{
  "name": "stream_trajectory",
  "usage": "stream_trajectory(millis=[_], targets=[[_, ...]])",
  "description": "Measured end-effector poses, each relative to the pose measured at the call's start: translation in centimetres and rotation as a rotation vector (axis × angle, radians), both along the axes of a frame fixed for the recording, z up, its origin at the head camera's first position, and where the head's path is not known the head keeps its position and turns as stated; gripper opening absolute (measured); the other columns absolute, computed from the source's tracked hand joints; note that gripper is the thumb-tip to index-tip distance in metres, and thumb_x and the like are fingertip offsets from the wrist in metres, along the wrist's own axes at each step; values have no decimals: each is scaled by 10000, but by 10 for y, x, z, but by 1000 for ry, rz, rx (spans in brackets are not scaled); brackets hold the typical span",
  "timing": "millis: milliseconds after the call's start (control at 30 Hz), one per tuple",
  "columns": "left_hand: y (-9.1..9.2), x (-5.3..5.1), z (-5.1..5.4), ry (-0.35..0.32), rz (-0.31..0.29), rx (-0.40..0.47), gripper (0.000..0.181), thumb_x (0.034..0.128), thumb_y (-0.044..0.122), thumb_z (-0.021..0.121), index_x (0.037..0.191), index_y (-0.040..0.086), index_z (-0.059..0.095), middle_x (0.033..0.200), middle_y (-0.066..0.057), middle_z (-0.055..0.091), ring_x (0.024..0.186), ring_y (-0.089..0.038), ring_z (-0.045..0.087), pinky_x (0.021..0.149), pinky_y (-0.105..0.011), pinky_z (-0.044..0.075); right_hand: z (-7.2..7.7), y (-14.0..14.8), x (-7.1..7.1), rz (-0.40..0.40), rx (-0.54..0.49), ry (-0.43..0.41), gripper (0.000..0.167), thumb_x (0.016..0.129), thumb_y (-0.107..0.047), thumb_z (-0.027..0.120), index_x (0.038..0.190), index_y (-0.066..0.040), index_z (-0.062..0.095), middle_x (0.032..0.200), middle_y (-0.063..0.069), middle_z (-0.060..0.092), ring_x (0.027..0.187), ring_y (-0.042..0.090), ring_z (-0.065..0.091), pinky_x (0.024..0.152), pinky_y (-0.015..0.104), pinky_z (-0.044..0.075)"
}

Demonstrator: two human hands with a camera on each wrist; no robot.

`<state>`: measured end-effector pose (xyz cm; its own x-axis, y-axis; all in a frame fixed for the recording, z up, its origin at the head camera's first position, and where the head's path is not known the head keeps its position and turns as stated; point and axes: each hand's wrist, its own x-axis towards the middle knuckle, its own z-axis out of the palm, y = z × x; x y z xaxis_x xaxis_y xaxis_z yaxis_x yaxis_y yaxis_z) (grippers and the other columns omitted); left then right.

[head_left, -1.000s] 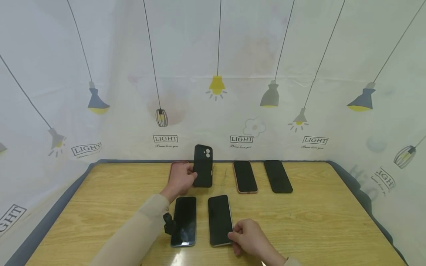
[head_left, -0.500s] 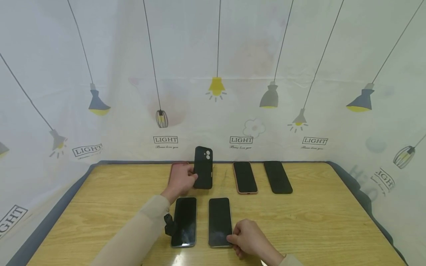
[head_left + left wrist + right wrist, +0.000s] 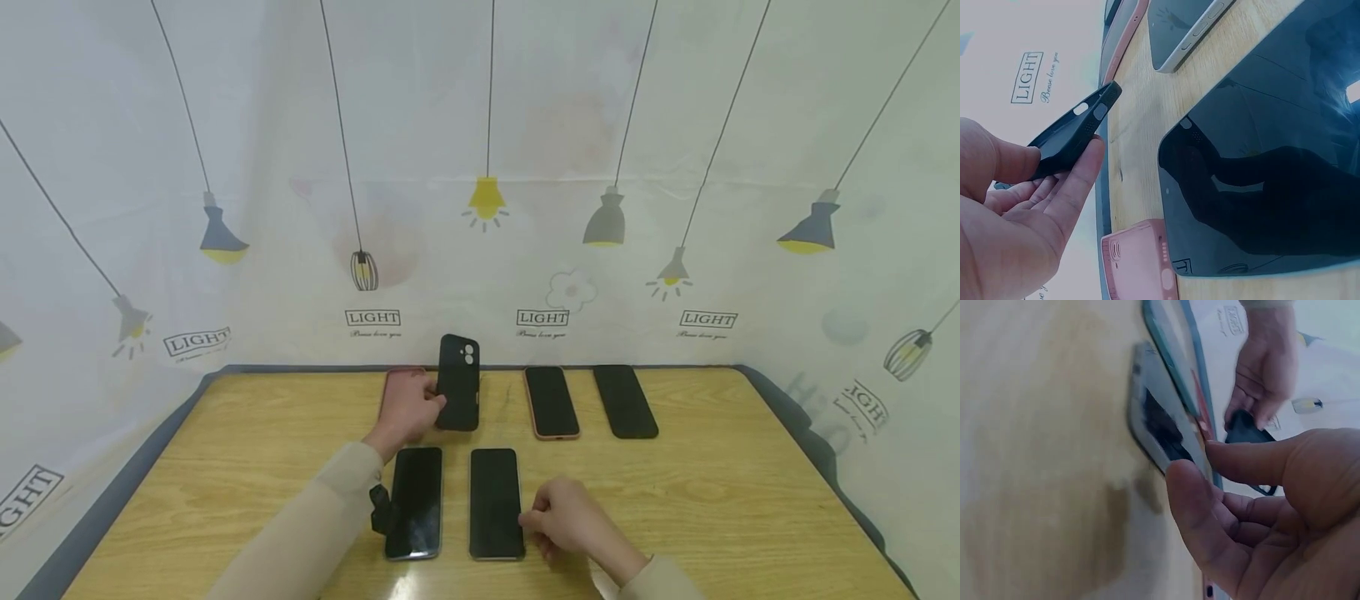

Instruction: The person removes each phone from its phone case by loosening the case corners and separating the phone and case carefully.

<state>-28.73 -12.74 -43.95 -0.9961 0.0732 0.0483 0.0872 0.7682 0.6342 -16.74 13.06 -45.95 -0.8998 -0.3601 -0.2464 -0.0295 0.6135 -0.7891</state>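
My left hand [image 3: 408, 408] pinches a black phone case [image 3: 458, 383] between thumb and fingers, raised near the far edge with its camera cutouts facing me. In the left wrist view, the case [image 3: 1075, 134] looks hollow. Beneath that hand lies a pink phone case [image 3: 1138, 259], partly covered in the head view. A dark-screened phone [image 3: 496, 504] lies flat near the front. Just right of its edge is my right hand [image 3: 566, 517], thumb and fingers loosely bent, holding nothing. Left of this phone lies a second phone [image 3: 415, 504], beside my left sleeve [image 3: 307, 517].
At the back right lie a phone in a pink case [image 3: 552, 402] and a plain black phone or case [image 3: 626, 401]; which one I cannot tell. The wooden table [image 3: 712, 500] ends at a pale curtain [image 3: 675, 125] printed with lamps.
The phone by my right hand was slightly turned and held at its edge; now it lies straight and flat, let go. My right hand has shifted slightly right. The left hand stays nearly still.
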Motion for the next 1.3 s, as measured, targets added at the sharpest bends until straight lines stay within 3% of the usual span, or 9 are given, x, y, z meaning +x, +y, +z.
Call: stream_trajectory(millis=[133, 467, 600, 700, 867, 967, 1100, 1200, 1300], targets=[[1, 0, -1, -21, -5, -11, 252, 986, 126, 661, 1167, -39, 722, 1133, -166, 705, 961, -270, 621, 854, -431, 555, 5, 7, -10, -17, -13, 36, 245, 976, -116, 702, 757, -13, 669, 584, 44, 637, 476, 144, 624, 476, 292, 548], [5, 0, -4, -57, -14, 45, 229, 1003, 122, 625, 1132, -44, 717, 945, -116, 621, 754, -226, 555, 588, -296, 431, 6, 19, -29, -69, -23, 99, 195, 998, -137, 682, 866, 5, 711, 664, 43, 659, 550, 157, 641, 532, 325, 580], [6, 0, -6, -59, -11, 70, 163, 1009, 108, 611, 955, -10, 709, 754, -59, 526, 596, -182, 491, 517, -275, 379, 6, 22, -32, -76, -38, 98, 200, 1004, -140, 675, 865, 2, 706, 681, 51, 660, 567, 160, 638, 543, 336, 582], [8, -1, -7, -69, 3, 64, 225, 1012, 119, 611, 805, 37, 647, 655, -13, 436, 530, -156, 435, 489, -267, 341, 8, 23, -32, -89, -53, 91, 202, 1007, -132, 669, 866, 9, 699, 694, 59, 654, 586, 159, 636, 557, 352, 592], [11, -3, -8, -113, 21, 24, 248, 1015, 154, 617, 809, 32, 682, 626, 1, 434, 517, -149, 428, 475, -263, 332, 9, 23, -33, -97, -72, 101, 192, 1009, -112, 660, 879, 22, 704, 695, 64, 655, 591, 161, 639, 562, 361, 599], [11, -4, -9, -140, 26, 22, 220, 1015, 160, 619, 956, -4, 753, 703, -45, 548, 572, -170, 490, 501, -271, 380, 10, 23, -34, -95, -77, 111, 187, 1009, -106, 658, 888, 28, 707, 695, 64, 657, 587, 161, 639, 555, 352, 595], [11, -6, -12, -159, 28, 20, 273, 1007, 152, 628, 1127, -67, 738, 1022, -162, 700, 798, -231, 588, 657, -322, 527, 10, 24, -35, -98, -85, 109, 185, 1011, -105, 655, 895, 30, 704, 695, 58, 656, 591, 159, 644, 559, 353, 599], [10, -7, -15, -160, 20, -3, 315, 998, 152, 648, 1193, -87, 710, 1222, -228, 689, 958, -284, 621, 821, -390, 583, 11, 25, -35, -102, -102, 101, 183, 1010, -98, 652, 899, 40, 699, 703, 73, 663, 597, 164, 652, 572, 370, 609], [11, -8, -17, -161, 15, -19, 341, 1003, 167, 651, 1223, -89, 700, 1265, -243, 683, 1036, -305, 668, 891, -437, 589, 11, 26, -35, -108, -120, 91, 181, 1009, -92, 651, 908, 52, 692, 714, 85, 668, 600, 167, 657, 582, 385, 617]])
